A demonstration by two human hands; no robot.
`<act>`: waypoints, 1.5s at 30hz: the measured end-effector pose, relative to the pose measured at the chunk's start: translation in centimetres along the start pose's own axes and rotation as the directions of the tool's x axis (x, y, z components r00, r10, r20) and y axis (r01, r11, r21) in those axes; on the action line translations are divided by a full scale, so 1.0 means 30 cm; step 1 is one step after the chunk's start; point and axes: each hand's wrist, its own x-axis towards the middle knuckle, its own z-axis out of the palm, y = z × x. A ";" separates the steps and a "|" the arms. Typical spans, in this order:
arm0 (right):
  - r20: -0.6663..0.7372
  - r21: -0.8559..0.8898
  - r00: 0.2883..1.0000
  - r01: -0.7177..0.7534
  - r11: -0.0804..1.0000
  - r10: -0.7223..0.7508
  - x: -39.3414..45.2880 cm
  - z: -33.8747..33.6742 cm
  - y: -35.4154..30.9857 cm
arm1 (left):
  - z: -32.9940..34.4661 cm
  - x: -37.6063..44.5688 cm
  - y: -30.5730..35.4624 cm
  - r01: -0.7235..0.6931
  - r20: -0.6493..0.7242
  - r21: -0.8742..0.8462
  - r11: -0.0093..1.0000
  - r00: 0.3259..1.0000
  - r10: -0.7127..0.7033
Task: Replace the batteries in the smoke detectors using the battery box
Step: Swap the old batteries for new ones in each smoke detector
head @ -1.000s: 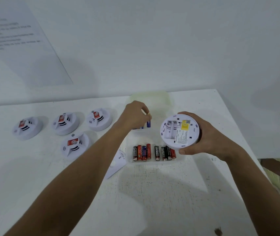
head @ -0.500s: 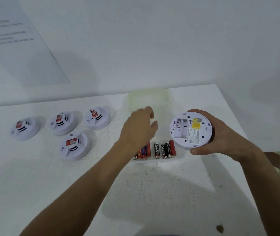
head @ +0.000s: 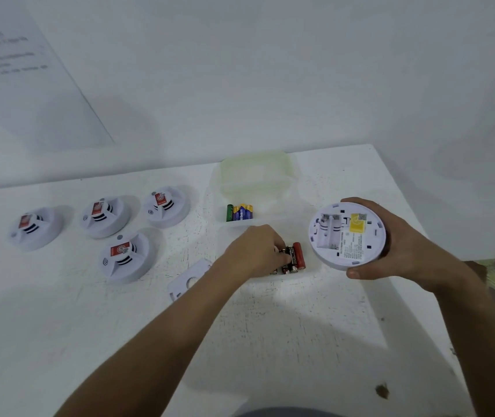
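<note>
Head view: the white desk (head: 270,341) fills the lower frame. Left of centre, four smoke detectors (head: 124,257) sit face-up, well apart from the work. At right of centre, the right hand (head: 403,251) curls round an upturned detector (head: 347,236), whose battery bay shows empty. The clear battery box (head: 312,273) lies at centre, its lid (head: 255,173) behind it. The left hand (head: 255,251) reaches in, fingers curled onto the red and black batteries (head: 293,257); whether it pinches one yet I cannot tell. Green, yellow and blue batteries (head: 239,212) sit in the far compartment. Likely risks: confusing spent cells with fresh ones, or seating one backwards.
</note>
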 end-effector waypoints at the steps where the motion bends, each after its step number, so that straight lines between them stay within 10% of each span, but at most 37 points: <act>1: 0.002 0.004 1.000 0.002 1.000 -0.002 0.000 0.004 -0.002 | -0.001 -0.002 0.000 0.001 -0.016 -0.032 0.999 1.000 -0.001; 15: 0.032 -0.019 0.999 0.040 0.999 -0.040 0.045 0.056 -0.031 | -0.149 -0.133 0.073 -0.228 -0.484 -0.520 0.823 0.873 -0.065; 30: 0.008 -0.082 0.996 0.086 0.993 -0.086 0.088 0.115 -0.063 | -0.117 -0.187 0.127 -0.201 -0.394 -0.111 0.973 0.908 0.142; 45: 0.066 0.063 0.995 0.074 0.995 -0.078 0.078 0.071 -0.078 | -0.187 -0.132 0.064 -0.090 -0.047 -0.781 0.618 0.995 0.085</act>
